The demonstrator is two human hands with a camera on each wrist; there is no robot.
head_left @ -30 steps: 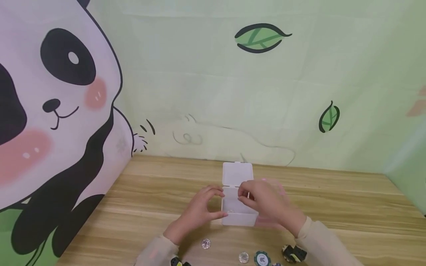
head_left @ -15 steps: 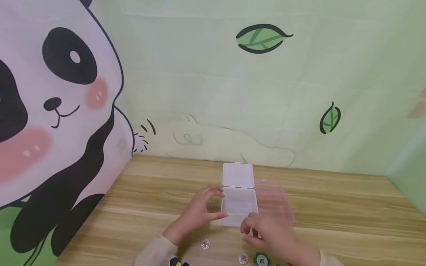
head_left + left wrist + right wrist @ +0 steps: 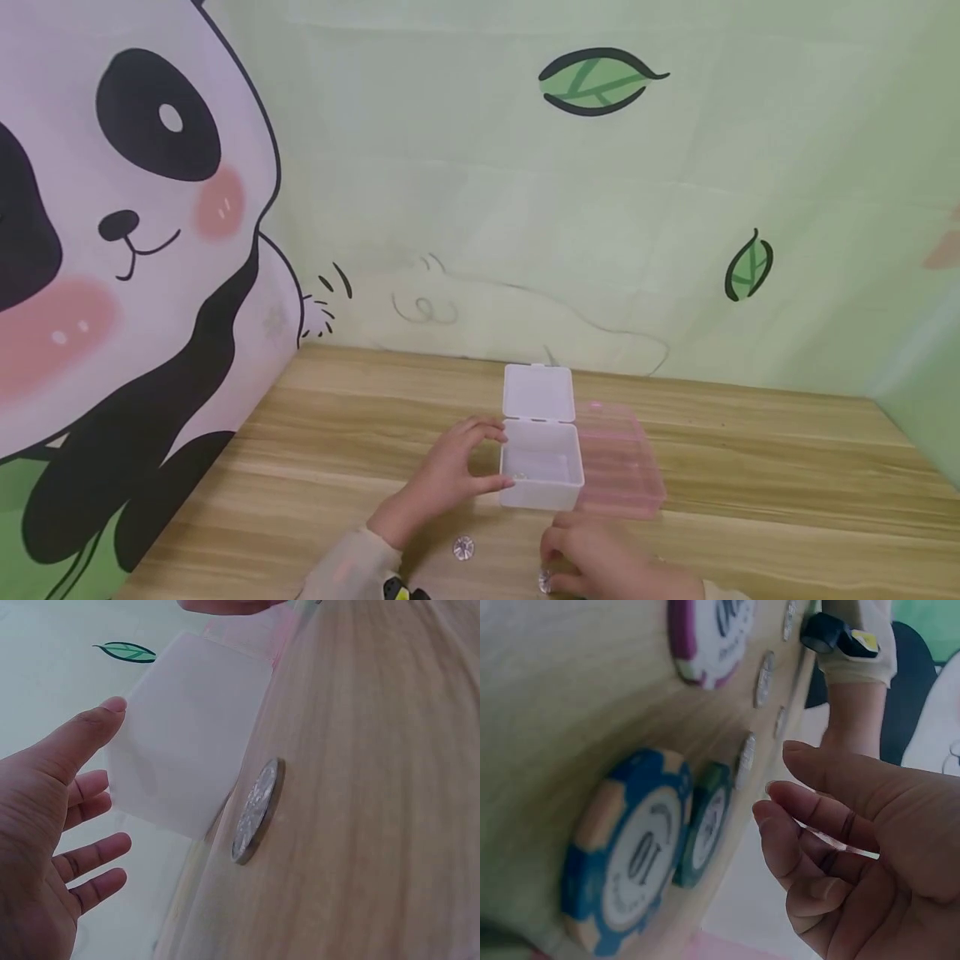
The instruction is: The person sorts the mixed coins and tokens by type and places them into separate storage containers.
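A small white plastic box (image 3: 540,497) stands on the wooden table with its lid (image 3: 538,393) raised at the back. My left hand (image 3: 442,475) rests at the box's left side, fingers loosely bent, thumb at the front corner and fingertips near the back. In front of the box my right hand (image 3: 607,554) is lowered over a silver coin-like disc (image 3: 544,581), thumb and fingertips close to it. The right wrist view shows a gap between the thumb and fingers, with a silver disc (image 3: 745,760) just beyond. A small shiny piece (image 3: 520,477) lies inside the box.
Another silver disc (image 3: 463,547) lies left of the right hand. Poker chips lie near that hand: a blue one (image 3: 634,859), a green one (image 3: 707,825) and a purple-and-white one (image 3: 712,641). A pink translucent box (image 3: 622,458) stands right of the white box.
My right hand has moved from above the white box down toward the person, to the silver disc in front of it. The left hand has stayed at the box's side.
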